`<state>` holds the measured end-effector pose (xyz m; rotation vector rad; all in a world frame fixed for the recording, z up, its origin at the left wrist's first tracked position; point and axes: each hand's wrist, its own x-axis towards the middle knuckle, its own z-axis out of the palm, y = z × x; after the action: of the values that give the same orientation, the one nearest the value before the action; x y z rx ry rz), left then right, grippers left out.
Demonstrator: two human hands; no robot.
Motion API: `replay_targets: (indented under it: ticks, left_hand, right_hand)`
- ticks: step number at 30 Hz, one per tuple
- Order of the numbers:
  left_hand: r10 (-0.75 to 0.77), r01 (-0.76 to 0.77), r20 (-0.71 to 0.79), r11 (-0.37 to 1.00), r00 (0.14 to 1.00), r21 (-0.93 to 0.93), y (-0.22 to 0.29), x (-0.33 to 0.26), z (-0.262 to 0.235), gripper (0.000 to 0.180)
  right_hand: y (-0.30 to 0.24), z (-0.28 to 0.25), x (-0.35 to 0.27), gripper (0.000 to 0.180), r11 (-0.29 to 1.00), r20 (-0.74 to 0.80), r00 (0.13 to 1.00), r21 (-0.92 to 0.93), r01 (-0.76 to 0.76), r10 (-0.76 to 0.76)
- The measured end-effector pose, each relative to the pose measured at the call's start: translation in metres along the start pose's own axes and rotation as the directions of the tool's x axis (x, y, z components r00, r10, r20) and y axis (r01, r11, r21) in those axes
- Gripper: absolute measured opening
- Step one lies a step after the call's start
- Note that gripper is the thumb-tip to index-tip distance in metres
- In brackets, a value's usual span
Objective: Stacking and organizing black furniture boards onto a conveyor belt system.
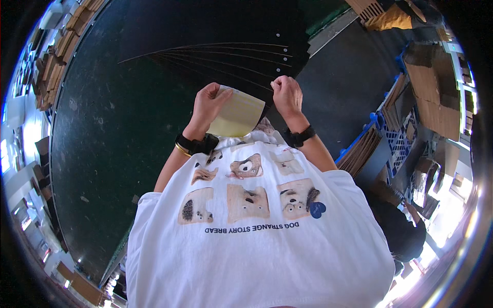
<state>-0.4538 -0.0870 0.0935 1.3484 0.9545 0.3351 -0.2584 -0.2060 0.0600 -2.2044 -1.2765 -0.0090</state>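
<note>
Paper (239, 115), pale yellow and roughly rectangular, lies in front of the person's chest, just below a fan of dark boards (215, 33). The left hand (208, 107) pinches its upper left part between thumb and fingers, and the rest slants down to the right toward the shirt (257, 256). The right hand (287, 95) is just beyond the paper's right side, clear of it, near the right end of the lowest board; its fingers are curled in, with thumb and forefinger drawn close, but I cannot tell whether they pinch anything small. Small pale dots (278, 35) mark the boards' right ends, one above another, and the layered edges spread apart toward that side. Under the boards is a dark green table (102, 128), scuffed in places. Each wrist wears a black band (299, 136), the left one also a gold bracelet (182, 150). At the right are folded cardboard (429, 82), a blue crate (398, 141) and another person (403, 226) in dark clothing.
</note>
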Motion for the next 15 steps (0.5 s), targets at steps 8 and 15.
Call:
replay_targets:
  ticks: [8, 15]
  left_hand:
    - [0.068, -0.068, 0.01, 0.998, 0.998, -0.011, -0.001, 0.004, -0.007, 0.014]
    - [0.196, -0.197, 0.019, 0.973, 0.98, 0.116, 0.011, 0.003, -0.011, 0.017]
  right_hand:
    - [0.009, -0.026, 0.015, 0.049, 0.759, 0.516, 0.633, -0.054, -0.649, 0.577]
    - [-0.025, -0.035, 0.014, 0.029, 0.838, 0.459, 0.84, 0.304, -0.454, 0.289]
